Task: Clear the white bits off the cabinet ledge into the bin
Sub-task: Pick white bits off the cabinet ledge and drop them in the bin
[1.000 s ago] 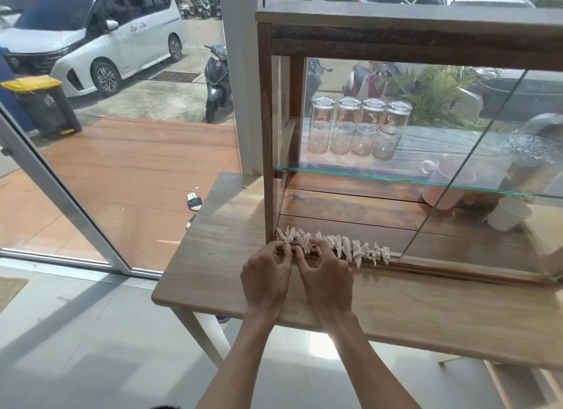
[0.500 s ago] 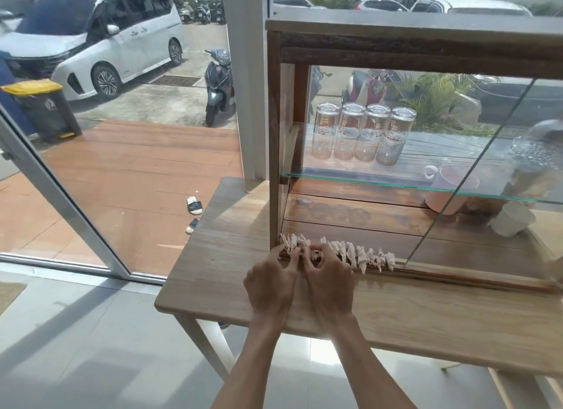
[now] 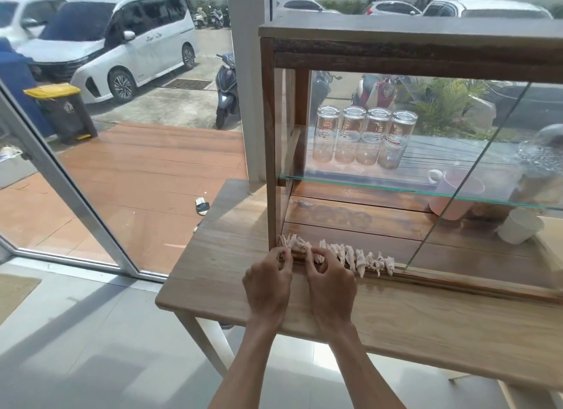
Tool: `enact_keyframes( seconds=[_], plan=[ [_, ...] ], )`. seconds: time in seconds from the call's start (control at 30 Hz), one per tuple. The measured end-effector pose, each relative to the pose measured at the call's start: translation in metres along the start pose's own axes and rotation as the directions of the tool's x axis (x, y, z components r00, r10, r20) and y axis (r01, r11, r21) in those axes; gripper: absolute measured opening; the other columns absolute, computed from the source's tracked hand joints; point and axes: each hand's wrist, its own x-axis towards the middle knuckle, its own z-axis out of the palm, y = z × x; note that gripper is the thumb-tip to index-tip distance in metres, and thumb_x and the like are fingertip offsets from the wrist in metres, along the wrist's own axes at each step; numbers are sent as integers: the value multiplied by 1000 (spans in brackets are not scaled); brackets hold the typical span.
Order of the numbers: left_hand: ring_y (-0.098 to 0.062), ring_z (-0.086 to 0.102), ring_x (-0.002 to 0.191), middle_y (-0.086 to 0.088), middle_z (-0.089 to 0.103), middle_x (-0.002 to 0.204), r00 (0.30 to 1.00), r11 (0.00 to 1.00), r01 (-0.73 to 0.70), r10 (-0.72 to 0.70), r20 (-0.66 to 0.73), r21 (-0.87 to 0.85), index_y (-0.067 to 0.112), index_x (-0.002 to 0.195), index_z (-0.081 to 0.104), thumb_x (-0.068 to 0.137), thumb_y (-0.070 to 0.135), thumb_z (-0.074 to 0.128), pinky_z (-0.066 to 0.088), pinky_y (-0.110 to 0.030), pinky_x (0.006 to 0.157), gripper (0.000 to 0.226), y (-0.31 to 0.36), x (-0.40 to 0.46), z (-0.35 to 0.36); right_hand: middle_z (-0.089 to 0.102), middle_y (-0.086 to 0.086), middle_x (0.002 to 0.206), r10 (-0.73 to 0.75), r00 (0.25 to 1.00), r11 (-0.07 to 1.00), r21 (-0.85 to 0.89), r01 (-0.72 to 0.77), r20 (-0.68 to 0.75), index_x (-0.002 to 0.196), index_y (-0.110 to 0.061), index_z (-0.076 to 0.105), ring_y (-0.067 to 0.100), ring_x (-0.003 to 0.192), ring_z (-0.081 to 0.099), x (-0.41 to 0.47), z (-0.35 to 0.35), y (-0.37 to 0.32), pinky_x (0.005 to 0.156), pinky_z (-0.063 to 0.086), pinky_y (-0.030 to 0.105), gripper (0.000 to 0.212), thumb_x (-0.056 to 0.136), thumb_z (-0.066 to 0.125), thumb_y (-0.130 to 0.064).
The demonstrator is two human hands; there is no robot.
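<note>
A row of crumpled white bits [image 3: 359,256] lies along the front ledge [image 3: 457,282] of the wooden glass cabinet, from its left post to about the middle. My left hand [image 3: 268,282] and my right hand [image 3: 330,282] rest side by side on the table at the row's left end. The fingertips of both hands curl onto the ledge and pinch at the bits there. Some of the bits are hidden under my fingers. No bin stands inside the room in this view.
The cabinet sits on a wooden table [image 3: 426,326]. Inside it are several upturned glasses [image 3: 365,137] on a glass shelf, a pink mug [image 3: 454,195] and a white cup [image 3: 521,226]. A sliding glass pane [image 3: 475,177] covers the right half. Outside the window stands a yellow-lidded bin [image 3: 61,110].
The hands have stayed at the left end of the row, with the fingers working at the bits. The view has shifted slightly; the row looks much the same.
</note>
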Motion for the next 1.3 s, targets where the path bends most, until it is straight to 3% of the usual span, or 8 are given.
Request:
enact_keyframes(
  seconds=[0.13,0.23,0.4,0.5,0.7,0.93,1.2,1.3],
  plan=[
    [-19,65,52,0,69,56,997,999,-25,22,-71,-42,24,91,78,89,32,72,38,-24,53,10,2,-6,-7,55,-10,49,4,1000,998,69,-3,-14,98,-30,78,8,51,60,-1,-5,3,57,53,31,13,91,72,-39],
    [-14,57,42,1,65,50,994,998,-40,36,-99,-45,22,90,79,87,30,75,35,-21,51,10,3,-14,-17,54,-8,47,-17,1000,993,115,18,-10,96,-30,77,5,45,54,-8,-14,5,56,42,9,11,91,73,-38],
    [-14,53,38,2,59,44,990,999,-30,24,-140,-40,21,89,80,83,27,80,43,-22,48,9,-2,-41,-36,54,-6,46,-15,1000,985,169,14,5,97,-25,79,5,40,47,-19,-27,7,55,52,30,14,89,76,-36],
    [-10,56,40,4,63,48,989,998,-56,53,-135,-16,22,95,79,85,28,78,46,-21,47,12,-10,-64,-49,57,-6,46,-43,999,973,230,35,29,94,-27,79,7,41,52,-31,-32,2,57,50,26,10,88,77,-34],
    [-12,58,45,4,66,56,988,999,47,-42,-151,26,26,102,79,88,34,76,54,-30,49,16,-51,-109,-79,54,-8,45,-114,987,954,290,78,109,93,-26,78,10,40,51,-73,-32,-7,51,39,12,7,86,80,-26],
    [-13,53,41,3,62,48,946,977,207,-189,-263,43,24,93,80,88,41,71,52,-30,48,20,-118,-152,-143,51,-13,54,-253,914,938,312,151,317,99,-13,81,-7,52,57,-157,8,-41,53,37,-1,17,86,79,-25],
    [-22,57,44,-3,63,50,860,887,445,-385,-334,125,24,90,79,88,32,74,50,-33,48,10,-215,-203,-209,60,-13,61,-249,824,954,273,120,509,101,-21,80,-9,58,60,-248,79,-67,52,36,2,17,90,77,-34],
    [-24,54,44,0,58,48,818,823,542,-469,-332,170,23,85,78,88,33,74,48,-32,47,10,-251,-233,-222,58,-12,55,-209,774,970,228,86,598,98,-28,79,3,48,56,-287,101,-60,54,41,17,16,90,74,-40]
  ],
)
